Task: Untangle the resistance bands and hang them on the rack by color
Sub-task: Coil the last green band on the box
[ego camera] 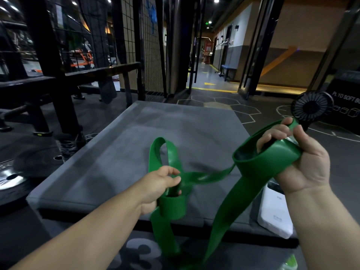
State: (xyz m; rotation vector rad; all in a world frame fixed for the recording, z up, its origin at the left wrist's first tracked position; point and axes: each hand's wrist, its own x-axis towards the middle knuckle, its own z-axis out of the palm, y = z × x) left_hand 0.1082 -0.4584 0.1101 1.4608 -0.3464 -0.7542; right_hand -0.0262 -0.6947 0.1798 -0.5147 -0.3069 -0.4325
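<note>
1. Dark surface [124,248], one, at the lower edge of the view, printed with a white numeral 3; two green strands hang down in front of it.
2. Green resistance band [231,211], a single colour, held in the air over the near edge of the grey pad. It runs from hand to hand in twisted loops. Whether it is one band or two wound together cannot be told.
3. Left hand [161,184], one, low and near the centre; its fingers and thumb are curled round a narrow loop of the band, and another loop stands up just behind it.
4. Right hand [300,158], one, raised higher; its fingers are hooked into a wide fold of the band and grip it.
5. White flat object [274,215], one, lying on the pad's near right corner, partly behind the band.
6. Grey pad [155,129], one, square and flat.
7. Weight plates [9,180], at least two, on the floor at the left.
8. Small black fan [311,108], one, beyond the right hand.
9. Black soft box [344,92], one, with white lettering, far right.
10. Black rack frame [48,55], one, far left, with a wire mesh panel [140,45] beside it.
</note>
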